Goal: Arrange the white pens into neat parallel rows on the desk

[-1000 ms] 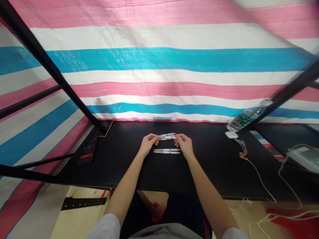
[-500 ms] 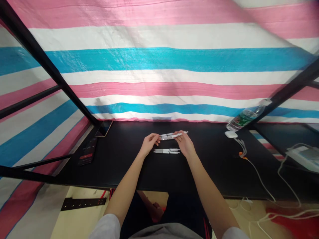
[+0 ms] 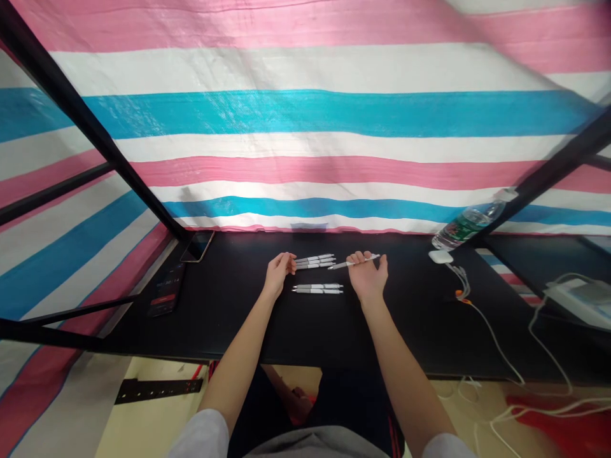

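White pens: one [image 3: 354,261] held, five resting.

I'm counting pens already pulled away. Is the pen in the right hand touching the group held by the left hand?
Apart. The head view shows black table between the pen in the right hand and the group at the left hand.

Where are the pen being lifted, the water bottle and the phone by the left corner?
Pen [image 3: 360,260]: head view, middle of its white barrel, above the right hand.
Water bottle [image 3: 468,223]: head view, green label on its lying body.
Phone [image 3: 198,245]: head view, centre of its dark screen.
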The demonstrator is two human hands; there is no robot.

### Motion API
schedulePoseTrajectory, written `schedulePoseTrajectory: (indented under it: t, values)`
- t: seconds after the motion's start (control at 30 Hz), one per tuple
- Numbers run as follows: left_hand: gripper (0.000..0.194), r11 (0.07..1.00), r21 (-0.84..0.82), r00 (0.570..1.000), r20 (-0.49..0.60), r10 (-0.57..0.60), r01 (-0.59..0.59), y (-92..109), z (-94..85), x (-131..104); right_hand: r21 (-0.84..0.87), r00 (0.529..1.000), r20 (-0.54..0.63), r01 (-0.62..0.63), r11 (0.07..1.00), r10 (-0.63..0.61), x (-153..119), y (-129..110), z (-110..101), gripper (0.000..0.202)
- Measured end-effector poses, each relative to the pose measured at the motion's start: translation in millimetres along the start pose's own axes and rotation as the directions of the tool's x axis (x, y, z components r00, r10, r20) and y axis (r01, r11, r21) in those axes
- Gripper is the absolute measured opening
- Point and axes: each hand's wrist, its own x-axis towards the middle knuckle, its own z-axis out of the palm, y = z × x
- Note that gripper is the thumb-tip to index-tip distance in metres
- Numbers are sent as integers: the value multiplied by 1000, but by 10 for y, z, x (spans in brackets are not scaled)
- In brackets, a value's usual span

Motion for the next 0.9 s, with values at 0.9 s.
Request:
schedulePoseTrajectory:
  t: [0.9]
  values:
    - [29, 959, 259, 994, 27, 110, -113, -45, 24, -11, -83, 997, 80, 6, 997, 1, 4, 68, 39, 40]
